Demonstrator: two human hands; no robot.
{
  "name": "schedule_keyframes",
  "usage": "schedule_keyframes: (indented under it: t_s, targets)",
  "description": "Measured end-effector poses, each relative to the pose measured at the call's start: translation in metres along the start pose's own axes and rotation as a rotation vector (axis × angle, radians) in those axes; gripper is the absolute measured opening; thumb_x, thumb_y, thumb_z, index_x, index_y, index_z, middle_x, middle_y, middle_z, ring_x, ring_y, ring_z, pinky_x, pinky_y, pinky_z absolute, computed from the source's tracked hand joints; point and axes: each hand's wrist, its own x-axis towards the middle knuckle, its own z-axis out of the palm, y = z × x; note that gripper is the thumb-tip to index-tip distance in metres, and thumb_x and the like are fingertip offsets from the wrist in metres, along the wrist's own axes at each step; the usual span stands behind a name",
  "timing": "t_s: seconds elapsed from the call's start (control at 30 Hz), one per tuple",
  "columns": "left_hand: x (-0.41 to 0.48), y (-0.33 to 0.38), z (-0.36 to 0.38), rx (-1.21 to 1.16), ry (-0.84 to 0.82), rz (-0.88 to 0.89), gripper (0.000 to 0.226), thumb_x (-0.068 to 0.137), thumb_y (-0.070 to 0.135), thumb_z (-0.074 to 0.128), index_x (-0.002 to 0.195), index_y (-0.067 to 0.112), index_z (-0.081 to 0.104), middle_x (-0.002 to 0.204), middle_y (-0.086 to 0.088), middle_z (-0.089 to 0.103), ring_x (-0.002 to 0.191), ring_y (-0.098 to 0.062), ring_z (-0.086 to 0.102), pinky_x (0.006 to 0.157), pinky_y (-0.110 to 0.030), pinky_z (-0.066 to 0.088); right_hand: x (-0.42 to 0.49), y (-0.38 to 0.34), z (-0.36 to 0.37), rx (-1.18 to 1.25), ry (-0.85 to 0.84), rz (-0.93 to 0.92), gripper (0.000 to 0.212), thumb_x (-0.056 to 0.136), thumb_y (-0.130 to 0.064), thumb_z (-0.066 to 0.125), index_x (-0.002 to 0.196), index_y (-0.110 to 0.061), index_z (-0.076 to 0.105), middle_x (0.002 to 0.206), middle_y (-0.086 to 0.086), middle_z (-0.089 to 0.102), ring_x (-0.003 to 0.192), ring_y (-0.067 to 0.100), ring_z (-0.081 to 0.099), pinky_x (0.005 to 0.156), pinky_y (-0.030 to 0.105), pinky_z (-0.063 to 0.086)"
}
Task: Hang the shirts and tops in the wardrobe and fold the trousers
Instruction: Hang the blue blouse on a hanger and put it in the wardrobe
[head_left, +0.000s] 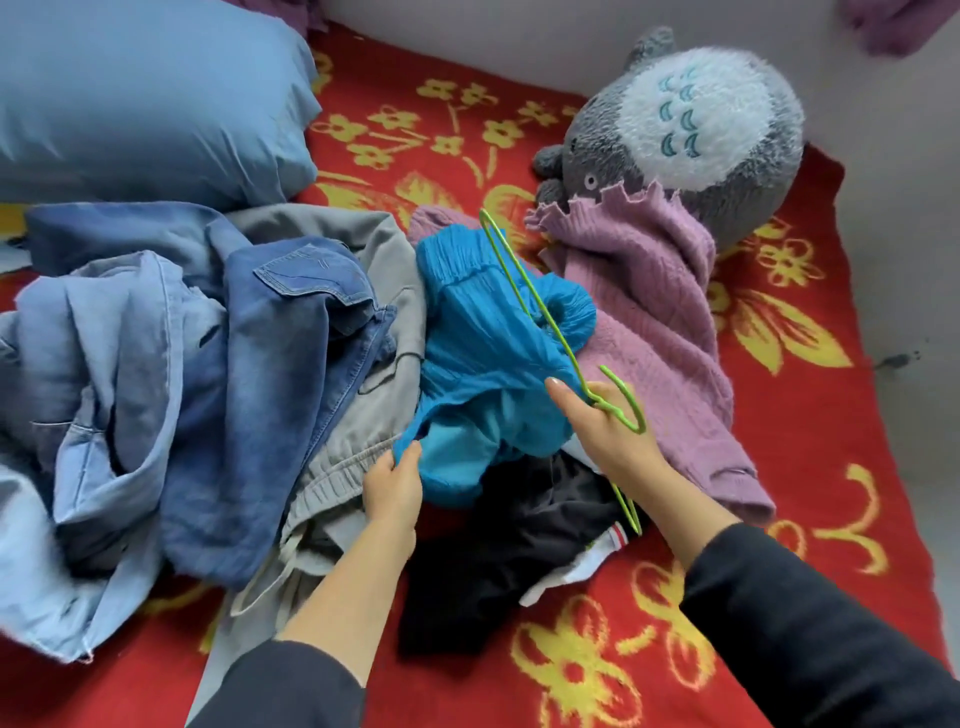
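Observation:
A heap of clothes lies on a bed with a red flowered blanket (810, 467). A bright blue crinkled top (483, 332) sits in the middle of it. My left hand (392, 486) pinches the top's lower edge. My right hand (605, 423) grips a green wire hanger (524, 291) near its hook, and one arm of the hanger reaches into the blue top. Left of the top lie grey trousers (343, 441), dark denim jeans (280, 322) and a pale blue denim garment (104, 332). A mauve knitted sweater (654, 312) lies to the right. A black garment (524, 540) lies under my hands.
A large blue pillow (150, 98) fills the back left. A grey and white plush toy (701, 130) rests against the white wall at the back right, partly under the sweater. The bed's right edge runs along the wall.

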Motion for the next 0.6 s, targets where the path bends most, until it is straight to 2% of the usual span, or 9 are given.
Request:
schedule_keyframes:
  t_s: [0.07,0.1,0.17,0.23,0.27,0.33,0.4,0.53,0.6]
  targets:
    - [-0.019,0.025,-0.013,-0.081,0.005,0.108,0.039,0.082,0.034,0.062,0.113,0.011,0.066,0.114,-0.004,0.065,0.107,-0.020,0.059,0.096,-0.038,0.047,-0.011,-0.012,-0.027,0.167,0.070,0.063,0.045,0.071,-0.035,0.070,0.065,0.007,0.052,0.056,0.012,0.045,0.058,0.013,0.041,0.053,0.038,0.039]
    - [-0.032,0.041,-0.019,-0.111,-0.006,0.159,0.031,0.077,0.032,0.063,0.101,0.013,0.070,0.105,-0.004,0.067,0.099,-0.020,0.061,0.091,-0.037,0.048,-0.017,-0.020,-0.042,0.235,0.124,0.085,0.036,0.067,-0.025,0.068,0.062,0.007,0.051,0.057,0.008,0.043,0.059,0.014,0.039,0.052,0.038,0.036]
    - [-0.065,0.079,-0.030,-0.167,-0.033,0.289,0.010,0.073,0.021,0.065,0.072,0.011,0.066,0.074,-0.004,0.061,0.074,-0.017,0.057,0.069,-0.031,0.047,-0.031,-0.046,-0.074,0.299,0.248,0.083,0.023,0.068,-0.007,0.063,0.054,-0.004,0.046,0.052,-0.004,0.039,0.053,0.007,0.034,0.051,0.028,0.030]
    - [-0.102,0.118,-0.037,-0.182,-0.038,0.414,0.015,0.077,0.006,0.063,0.064,0.004,0.055,0.056,-0.001,0.053,0.052,-0.006,0.051,0.051,-0.020,0.043,-0.048,-0.078,-0.109,0.307,0.345,0.083,0.035,0.074,0.001,0.062,0.051,-0.015,0.043,0.046,-0.014,0.037,0.044,0.002,0.030,0.048,0.023,0.029]
    - [-0.121,0.138,-0.040,-0.176,-0.042,0.480,0.019,0.078,0.003,0.061,0.062,0.003,0.051,0.054,-0.001,0.050,0.046,-0.004,0.048,0.046,-0.019,0.041,-0.055,-0.090,-0.126,0.277,0.392,0.070,0.034,0.075,-0.002,0.063,0.051,-0.017,0.045,0.047,-0.011,0.040,0.044,0.003,0.033,0.049,0.025,0.031]
    - [-0.156,0.176,-0.046,-0.100,-0.010,0.616,0.022,0.074,0.014,0.062,0.062,0.001,0.048,0.057,-0.005,0.047,0.052,-0.012,0.045,0.050,-0.031,0.041,-0.072,-0.118,-0.156,0.174,0.455,0.037,0.023,0.074,-0.020,0.062,0.054,-0.011,0.055,0.054,0.004,0.053,0.051,0.013,0.043,0.055,0.034,0.039]
    - [-0.189,0.214,-0.053,0.004,0.058,0.704,0.023,0.070,0.025,0.060,0.064,0.006,0.049,0.057,-0.003,0.048,0.059,-0.020,0.045,0.057,-0.040,0.043,-0.087,-0.148,-0.184,0.122,0.503,-0.012,0.029,0.068,-0.034,0.054,0.056,-0.008,0.060,0.060,0.013,0.059,0.060,0.026,0.051,0.062,0.040,0.044]
    - [-0.256,0.288,-0.071,0.069,0.238,0.828,0.015,0.084,0.023,0.061,0.074,0.013,0.056,0.073,-0.013,0.063,0.077,-0.034,0.057,0.064,-0.035,0.041,-0.117,-0.210,-0.243,0.049,0.608,-0.140,0.029,0.081,-0.027,0.063,0.066,-0.002,0.067,0.070,0.024,0.063,0.072,0.033,0.059,0.070,0.041,0.045]
    - [-0.286,0.318,-0.080,-0.010,0.241,0.861,0.014,0.086,0.025,0.061,0.077,0.013,0.057,0.080,-0.011,0.063,0.081,-0.030,0.056,0.070,-0.032,0.040,-0.130,-0.236,-0.270,0.081,0.680,-0.215,0.031,0.081,-0.028,0.063,0.065,-0.001,0.065,0.063,0.021,0.061,0.066,0.030,0.057,0.065,0.041,0.042]
